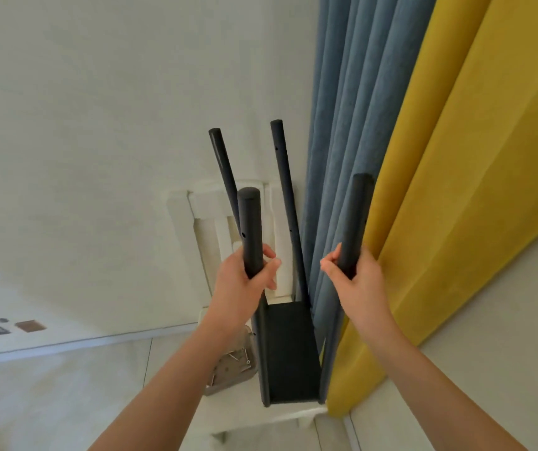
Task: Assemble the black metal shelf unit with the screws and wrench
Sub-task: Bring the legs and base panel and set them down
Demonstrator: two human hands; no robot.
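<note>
Head view: black shelf unit (290,353) standing on a white chair (209,203), just beside the blue curtain (352,92) and yellow curtain (472,157). Left hand (244,278) grips the near left post (250,222), fingers wrapped round it; right hand (355,275) grips the near right post (357,216) likewise. A tray of screws (231,369) lies on the seat, left of the unit.

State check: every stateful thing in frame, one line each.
left hand: grips near left post
right hand: grips near right post
far left post, far right post: upright, unheld
shelf panel: low between the posts
tray: on white chair, holds loose screws
</note>
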